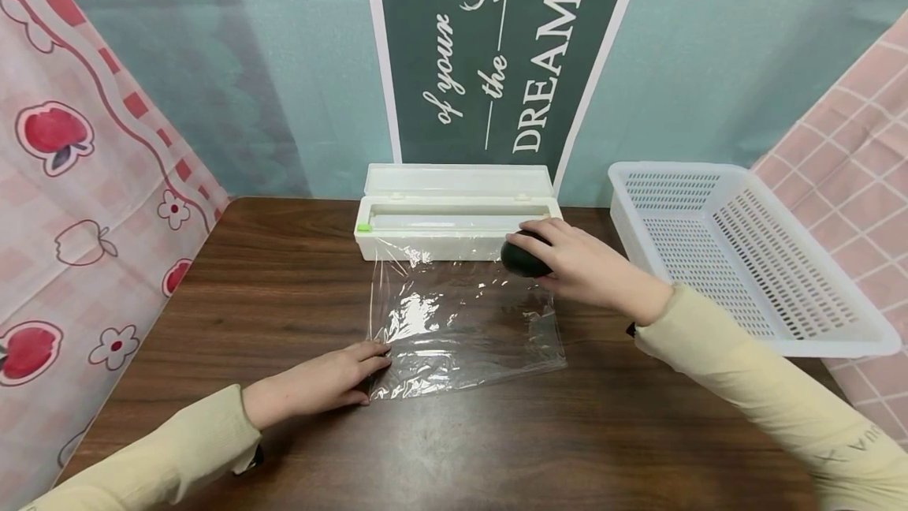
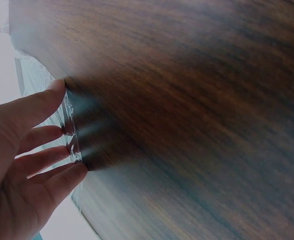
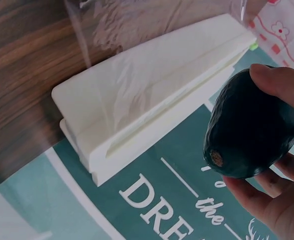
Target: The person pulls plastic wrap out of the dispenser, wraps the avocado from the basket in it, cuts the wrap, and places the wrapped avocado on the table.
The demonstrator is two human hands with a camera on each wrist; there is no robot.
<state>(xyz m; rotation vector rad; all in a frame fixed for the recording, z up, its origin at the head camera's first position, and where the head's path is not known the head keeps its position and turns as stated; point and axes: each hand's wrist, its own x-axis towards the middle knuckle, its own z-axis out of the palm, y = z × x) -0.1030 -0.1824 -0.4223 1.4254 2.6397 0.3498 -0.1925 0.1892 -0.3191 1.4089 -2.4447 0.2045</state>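
My right hand [image 1: 578,262] grips a dark green avocado [image 3: 252,127], thumb on one side and fingers round the other. It hovers over the front right of a white cling film box [image 1: 454,247], whose lid stands raised at the back. From the box a sheet of clear cling film [image 1: 454,330] stretches toward me across the table. My left hand [image 1: 329,377] rests at the film's left front corner. In the left wrist view its spread fingertips [image 2: 79,172] touch the film's edge on the wood.
A white perforated plastic basket [image 1: 716,243] stands on the right, close to my right forearm. Behind the box hangs a teal cloth [image 1: 298,61] with a dark lettered panel. The brown wooden table [image 1: 284,274] lies beneath everything. A green slider [image 1: 364,228] sits at the box's left end.
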